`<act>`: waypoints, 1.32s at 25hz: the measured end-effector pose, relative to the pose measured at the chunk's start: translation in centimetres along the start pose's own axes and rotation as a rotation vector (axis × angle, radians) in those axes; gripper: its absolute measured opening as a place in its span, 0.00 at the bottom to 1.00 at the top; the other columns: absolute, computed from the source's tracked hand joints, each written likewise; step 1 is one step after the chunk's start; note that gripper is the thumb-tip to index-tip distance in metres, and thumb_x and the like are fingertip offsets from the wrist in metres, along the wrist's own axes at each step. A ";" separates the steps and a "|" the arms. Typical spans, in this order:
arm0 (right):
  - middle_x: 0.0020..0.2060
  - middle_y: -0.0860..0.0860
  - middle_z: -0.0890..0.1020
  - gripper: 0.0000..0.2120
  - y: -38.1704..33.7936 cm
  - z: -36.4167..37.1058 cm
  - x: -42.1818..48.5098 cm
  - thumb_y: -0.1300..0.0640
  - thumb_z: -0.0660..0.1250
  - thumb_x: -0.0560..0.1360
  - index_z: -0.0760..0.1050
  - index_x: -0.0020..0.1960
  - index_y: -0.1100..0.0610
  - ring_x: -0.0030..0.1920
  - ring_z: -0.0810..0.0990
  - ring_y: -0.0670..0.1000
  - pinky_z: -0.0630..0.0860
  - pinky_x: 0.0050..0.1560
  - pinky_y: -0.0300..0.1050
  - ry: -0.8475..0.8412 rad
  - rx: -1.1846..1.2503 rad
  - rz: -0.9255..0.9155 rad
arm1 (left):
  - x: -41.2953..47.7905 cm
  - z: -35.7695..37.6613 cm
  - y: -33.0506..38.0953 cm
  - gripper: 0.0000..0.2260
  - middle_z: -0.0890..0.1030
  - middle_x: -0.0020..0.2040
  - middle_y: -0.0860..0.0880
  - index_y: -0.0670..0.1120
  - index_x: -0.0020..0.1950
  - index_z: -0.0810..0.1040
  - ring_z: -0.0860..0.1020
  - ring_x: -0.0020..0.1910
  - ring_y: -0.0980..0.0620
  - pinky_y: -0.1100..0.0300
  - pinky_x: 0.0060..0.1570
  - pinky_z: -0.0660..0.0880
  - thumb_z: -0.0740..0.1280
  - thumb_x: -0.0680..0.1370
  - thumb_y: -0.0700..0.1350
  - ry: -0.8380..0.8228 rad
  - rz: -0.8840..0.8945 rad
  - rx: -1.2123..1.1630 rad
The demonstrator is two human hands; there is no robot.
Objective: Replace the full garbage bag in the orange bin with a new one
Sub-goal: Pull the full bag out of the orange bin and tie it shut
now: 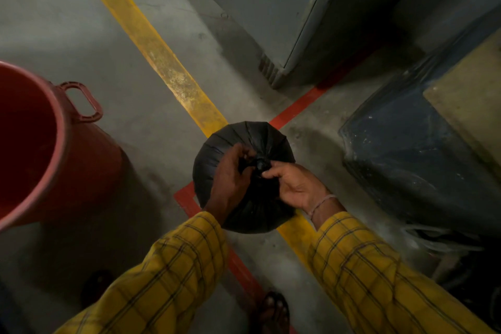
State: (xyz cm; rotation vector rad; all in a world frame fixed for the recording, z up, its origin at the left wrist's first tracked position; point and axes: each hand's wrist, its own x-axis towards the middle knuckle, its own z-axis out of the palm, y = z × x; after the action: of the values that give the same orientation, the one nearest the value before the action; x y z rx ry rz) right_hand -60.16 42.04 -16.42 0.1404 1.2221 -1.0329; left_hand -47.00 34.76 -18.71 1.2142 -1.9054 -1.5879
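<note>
A full black garbage bag (252,141), round and bulging, sits in the middle of the view over the floor lines. Its gathered neck forms a small knot at the top. My left hand (230,173) grips the neck from the left. My right hand (295,184) pinches the knot from the right. The orange bin (62,160) stands at the left edge, apart from the bag, with a loop handle on its rim. Its inside looks dark red and I see no bag in it.
A yellow floor stripe (151,46) and a red floor line (298,106) cross under the bag. A grey metal cabinet (260,8) stands at the back right. A dark blue block (406,160) with a pale slab on top fills the right side. My sandalled foot (273,312) shows below.
</note>
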 end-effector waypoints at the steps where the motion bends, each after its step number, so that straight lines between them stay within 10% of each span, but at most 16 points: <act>1: 0.43 0.56 0.86 0.17 0.3 0.0 0.0 0.74 0.58 0.76 0.80 0.54 0.61 0.45 0.84 0.54 0.83 0.50 0.44 0.030 0.010 -0.048 | -0.3 0.2 -0.2 0.11 0.81 0.48 0.46 0.41 0.53 0.77 0.79 0.50 0.50 0.49 0.56 0.78 0.65 0.73 0.31 -0.029 -0.039 -0.064; 5: 0.41 0.57 0.85 0.15 1.5 0.1 0.3 0.75 0.63 0.75 0.81 0.51 0.60 0.44 0.84 0.55 0.84 0.45 0.43 0.190 0.063 -0.200 | -0.8 0.5 -0.5 0.14 0.79 0.56 0.45 0.44 0.61 0.82 0.78 0.56 0.57 0.59 0.65 0.74 0.71 0.75 0.45 -0.090 -0.081 0.001; 11: 0.50 0.55 0.84 0.27 2.9 -0.3 0.1 0.72 0.71 0.72 0.71 0.63 0.48 0.51 0.84 0.52 0.82 0.55 0.48 0.278 -0.370 -0.523 | -0.3 -0.5 1.1 0.03 0.82 0.40 0.55 0.46 0.47 0.84 0.80 0.42 0.65 0.68 0.44 0.75 0.72 0.76 0.43 -0.051 0.014 0.112; 16: 0.52 0.54 0.82 0.18 3.7 -0.4 0.7 0.51 0.72 0.72 0.79 0.61 0.51 0.54 0.83 0.54 0.81 0.56 0.52 0.486 -1.079 -0.788 | -0.1 -0.1 0.3 0.04 0.83 0.41 0.41 0.43 0.48 0.77 0.81 0.42 0.40 0.56 0.36 0.64 0.64 0.78 0.42 -0.085 0.125 0.449; 23: 0.57 0.53 0.86 0.18 5.6 0.1 1.5 0.58 0.70 0.73 0.81 0.62 0.52 0.60 0.83 0.52 0.77 0.67 0.54 0.471 -0.778 -0.438 | -1.4 0.2 -0.7 0.03 0.79 0.41 0.46 0.46 0.46 0.75 0.79 0.45 0.43 0.61 0.41 0.63 0.65 0.79 0.39 -0.080 -0.069 0.267; 29: 0.68 0.58 0.64 0.39 1.4 4.0 -1.2 0.44 0.68 0.66 0.63 0.76 0.45 0.67 0.64 0.65 0.68 0.68 0.57 0.552 -1.675 -0.390 | 0.0 -4.5 -0.2 0.20 0.80 0.57 0.39 0.42 0.61 0.77 0.78 0.58 0.37 0.49 0.56 0.75 0.57 0.76 0.51 -0.208 0.066 0.562; 33: 0.81 0.59 0.47 0.51 -3.1 9.0 -2.9 0.38 0.70 0.67 0.47 0.82 0.47 0.80 0.42 0.66 0.50 0.77 0.68 0.426 -1.835 -0.407 | -1.0 -10.0 1.6 0.30 0.68 0.74 0.34 0.43 0.73 0.70 0.67 0.73 0.30 0.35 0.62 0.72 0.61 0.73 0.53 -0.097 0.089 0.885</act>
State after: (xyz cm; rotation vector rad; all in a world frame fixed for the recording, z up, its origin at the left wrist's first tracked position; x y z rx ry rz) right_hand -55.97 36.65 -9.23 -1.3991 2.1902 0.1486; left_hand -39.55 29.53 -14.07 1.3198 -2.8042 -0.7367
